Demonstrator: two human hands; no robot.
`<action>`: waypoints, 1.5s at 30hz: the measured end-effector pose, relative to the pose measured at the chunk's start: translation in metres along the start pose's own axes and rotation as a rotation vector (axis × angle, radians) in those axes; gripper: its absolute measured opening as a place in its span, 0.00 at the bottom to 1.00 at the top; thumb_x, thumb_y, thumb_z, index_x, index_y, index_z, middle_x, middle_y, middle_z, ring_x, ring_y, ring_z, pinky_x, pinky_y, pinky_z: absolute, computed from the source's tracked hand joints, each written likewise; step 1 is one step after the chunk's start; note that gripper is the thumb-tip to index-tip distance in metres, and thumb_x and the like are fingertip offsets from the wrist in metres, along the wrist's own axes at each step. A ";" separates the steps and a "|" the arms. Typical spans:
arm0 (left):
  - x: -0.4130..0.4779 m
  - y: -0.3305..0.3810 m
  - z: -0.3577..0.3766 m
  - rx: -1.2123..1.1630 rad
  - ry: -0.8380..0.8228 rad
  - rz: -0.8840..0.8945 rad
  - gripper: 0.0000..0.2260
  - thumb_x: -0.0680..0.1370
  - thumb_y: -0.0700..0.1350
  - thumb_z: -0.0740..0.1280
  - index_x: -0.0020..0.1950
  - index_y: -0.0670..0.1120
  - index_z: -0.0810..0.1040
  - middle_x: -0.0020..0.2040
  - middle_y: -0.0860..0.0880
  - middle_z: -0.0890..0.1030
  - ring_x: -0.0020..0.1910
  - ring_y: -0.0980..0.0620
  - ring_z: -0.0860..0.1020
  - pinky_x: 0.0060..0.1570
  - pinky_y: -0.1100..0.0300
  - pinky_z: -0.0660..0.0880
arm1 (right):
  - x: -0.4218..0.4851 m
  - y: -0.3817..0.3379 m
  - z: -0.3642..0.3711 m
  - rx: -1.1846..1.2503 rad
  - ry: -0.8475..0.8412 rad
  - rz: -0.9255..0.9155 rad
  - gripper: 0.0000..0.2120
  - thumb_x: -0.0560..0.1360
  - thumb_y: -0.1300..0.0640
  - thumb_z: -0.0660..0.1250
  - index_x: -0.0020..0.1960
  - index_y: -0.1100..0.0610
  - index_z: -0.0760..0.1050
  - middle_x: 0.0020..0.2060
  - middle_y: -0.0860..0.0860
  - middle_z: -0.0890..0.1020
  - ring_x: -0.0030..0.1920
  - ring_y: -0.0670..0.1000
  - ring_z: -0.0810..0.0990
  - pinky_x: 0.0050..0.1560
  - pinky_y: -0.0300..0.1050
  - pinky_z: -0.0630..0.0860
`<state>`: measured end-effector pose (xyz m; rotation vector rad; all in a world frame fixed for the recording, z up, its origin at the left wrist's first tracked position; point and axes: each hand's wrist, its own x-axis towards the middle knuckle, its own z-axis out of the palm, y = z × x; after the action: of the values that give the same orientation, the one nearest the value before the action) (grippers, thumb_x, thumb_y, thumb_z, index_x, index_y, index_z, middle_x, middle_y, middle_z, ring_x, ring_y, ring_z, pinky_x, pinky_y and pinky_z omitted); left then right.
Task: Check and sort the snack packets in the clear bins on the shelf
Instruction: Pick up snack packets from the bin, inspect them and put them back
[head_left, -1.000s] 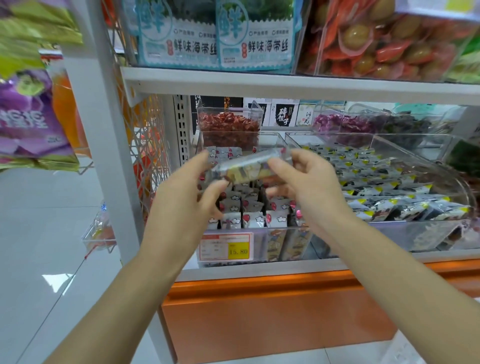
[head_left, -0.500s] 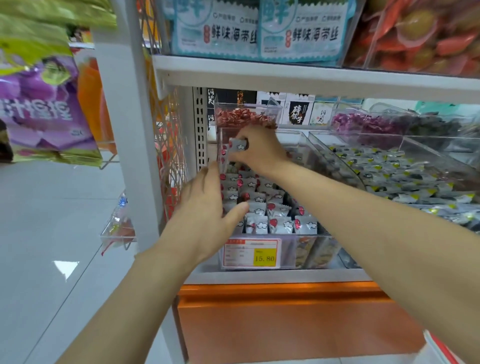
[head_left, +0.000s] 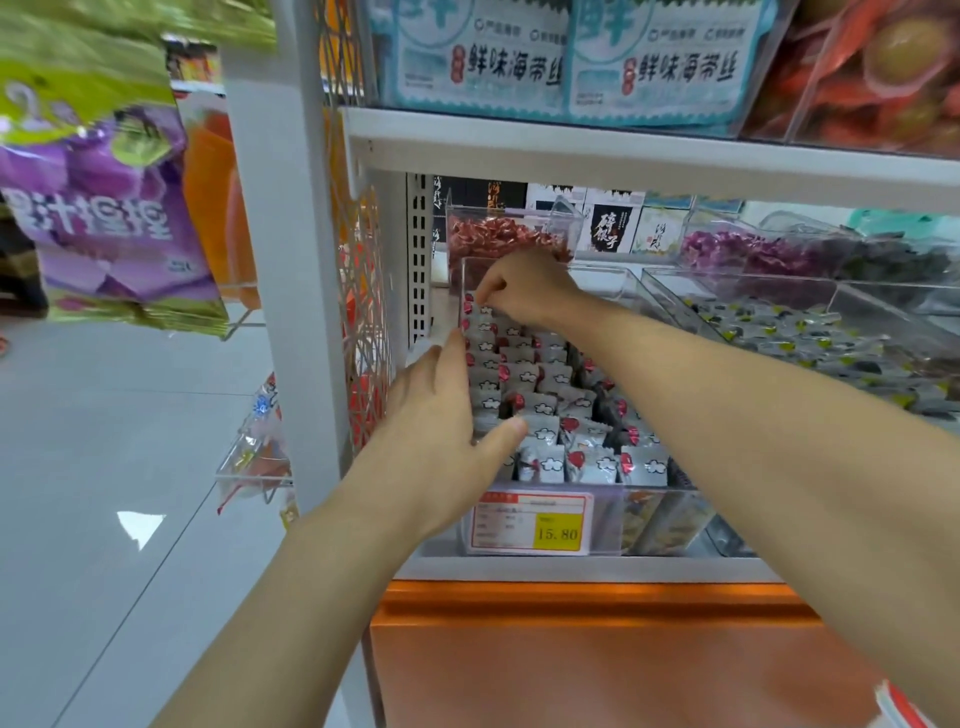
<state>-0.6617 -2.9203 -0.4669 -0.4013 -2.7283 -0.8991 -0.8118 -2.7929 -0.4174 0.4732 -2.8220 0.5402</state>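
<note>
Head view: crinkly silver-red foil snack packets (head_left: 545, 410) are racked in a clear rigid plastic bin (head_left: 603, 515), left hand (head_left: 441, 421) spread flat at its left wall, right hand (head_left: 524, 291) curled at rear, grip hidden, not discernible.

Two hands: left hand (head_left: 441, 431), right hand (head_left: 524, 288). One small silver foil packet (head_left: 480, 312) pinched in the right. Two pale-blue printed seaweed packs (head_left: 467, 57) above them.

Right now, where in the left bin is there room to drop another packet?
Only the left bin's back right corner looks bare, between the right hand and the neighbouring bin. The packets crowd the front rows, and the left hand lies along the left wall.
</note>
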 end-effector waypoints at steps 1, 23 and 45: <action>0.000 0.000 0.000 -0.007 0.004 0.007 0.38 0.75 0.61 0.61 0.77 0.52 0.44 0.75 0.48 0.57 0.73 0.49 0.55 0.68 0.52 0.58 | 0.003 -0.001 0.004 -0.040 -0.012 -0.013 0.08 0.76 0.58 0.65 0.51 0.55 0.82 0.53 0.51 0.83 0.56 0.52 0.78 0.60 0.46 0.72; -0.011 0.019 -0.009 -0.026 0.400 0.155 0.23 0.78 0.49 0.63 0.71 0.46 0.65 0.59 0.51 0.68 0.57 0.59 0.66 0.51 0.75 0.54 | -0.142 0.002 -0.046 0.939 0.683 0.295 0.05 0.77 0.63 0.64 0.44 0.55 0.73 0.39 0.49 0.79 0.26 0.43 0.77 0.32 0.41 0.78; -0.023 0.042 -0.001 -1.205 0.016 -0.308 0.09 0.78 0.44 0.62 0.50 0.39 0.78 0.27 0.49 0.78 0.25 0.56 0.76 0.27 0.68 0.75 | -0.217 0.019 -0.046 1.577 0.292 0.485 0.05 0.77 0.63 0.64 0.44 0.62 0.76 0.28 0.53 0.78 0.26 0.45 0.77 0.25 0.34 0.74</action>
<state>-0.6268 -2.8927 -0.4505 -0.1356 -1.9190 -2.5269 -0.6111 -2.6993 -0.4425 -0.1310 -1.6313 2.5668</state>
